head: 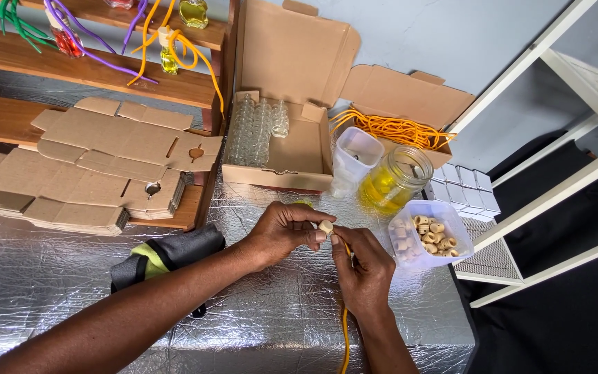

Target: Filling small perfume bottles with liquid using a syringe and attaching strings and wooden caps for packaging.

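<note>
My left hand [282,228] pinches a small pale wooden bead [325,226] between thumb and fingers. My right hand [363,266] grips an orange cord [345,339] that trails down toward me, its tip held at the bead. Both hands meet over the silver foil-covered table [50,277]. To the right of my hands stands a clear plastic tub [427,235] with several wooden beads in it.
A glass jar of yellow liquid [392,181] and a clear cup [354,158] stand behind my hands. An open cardboard box [282,138] holds small glass bottles; another box holds orange cords [396,128]. Flat cardboard blanks [98,166] lie left. A dark cloth [167,253] lies beside my left arm.
</note>
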